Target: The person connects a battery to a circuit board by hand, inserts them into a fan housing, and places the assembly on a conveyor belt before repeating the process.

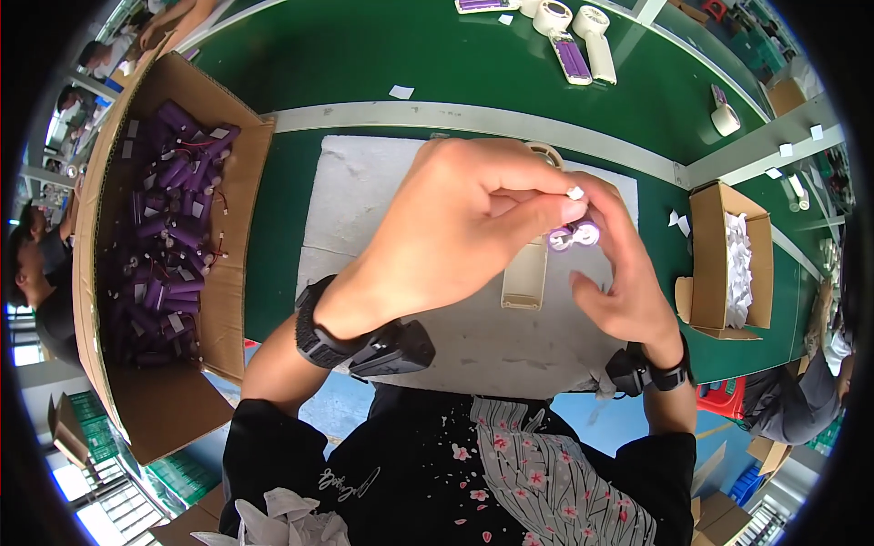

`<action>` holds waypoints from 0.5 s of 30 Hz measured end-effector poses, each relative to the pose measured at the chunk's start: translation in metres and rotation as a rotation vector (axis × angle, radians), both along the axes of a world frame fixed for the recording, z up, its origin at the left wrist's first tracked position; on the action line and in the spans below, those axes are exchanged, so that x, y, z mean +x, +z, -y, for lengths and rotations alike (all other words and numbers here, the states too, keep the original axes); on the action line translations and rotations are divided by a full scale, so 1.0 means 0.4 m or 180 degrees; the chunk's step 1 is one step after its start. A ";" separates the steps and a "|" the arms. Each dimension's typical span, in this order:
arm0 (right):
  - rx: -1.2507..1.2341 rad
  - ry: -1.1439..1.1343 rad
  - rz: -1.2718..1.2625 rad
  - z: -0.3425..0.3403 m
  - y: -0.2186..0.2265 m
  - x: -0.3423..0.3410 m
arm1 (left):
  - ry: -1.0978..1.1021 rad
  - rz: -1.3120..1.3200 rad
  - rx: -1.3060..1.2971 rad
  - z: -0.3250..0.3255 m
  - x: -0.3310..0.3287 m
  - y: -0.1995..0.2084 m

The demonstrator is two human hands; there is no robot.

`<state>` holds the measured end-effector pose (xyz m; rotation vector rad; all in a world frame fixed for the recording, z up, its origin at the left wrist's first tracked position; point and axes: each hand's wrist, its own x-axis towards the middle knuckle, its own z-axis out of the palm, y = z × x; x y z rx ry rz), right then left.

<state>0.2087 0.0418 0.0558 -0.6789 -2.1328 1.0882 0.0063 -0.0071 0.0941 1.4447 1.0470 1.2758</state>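
Observation:
My left hand reaches across the mat with thumb and forefinger pinched on a small white piece; whether it is a plug or a scrap of tape I cannot make out. Just below that pinch, a purple battery pack shows two round cell ends. My right hand curls around the pack from the right, its thumb standing apart and its fingertips partly hidden behind the left hand. Under both hands a cream handheld fan casing lies on the grey mat, its upper part mostly covered.
At left, a large cardboard box holds many purple battery packs. A smaller box of white paper slips stands at right. Beyond the metal rail, several fan bodies lie on the green table. Other people sit at the far sides.

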 end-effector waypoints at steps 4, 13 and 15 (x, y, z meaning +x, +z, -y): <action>-0.1031 0.0198 -0.0879 0.004 -0.043 -0.005 | -0.0064 0.0177 0.0101 -0.026 0.045 -0.028; -0.1303 -0.0425 -0.0363 -0.020 -0.113 0.026 | 0.0001 -0.2019 -0.0411 -0.031 -0.017 -0.145; -0.1011 -0.0318 0.0083 -0.015 -0.119 0.019 | -0.0314 -0.1831 -0.0532 -0.028 -0.021 -0.174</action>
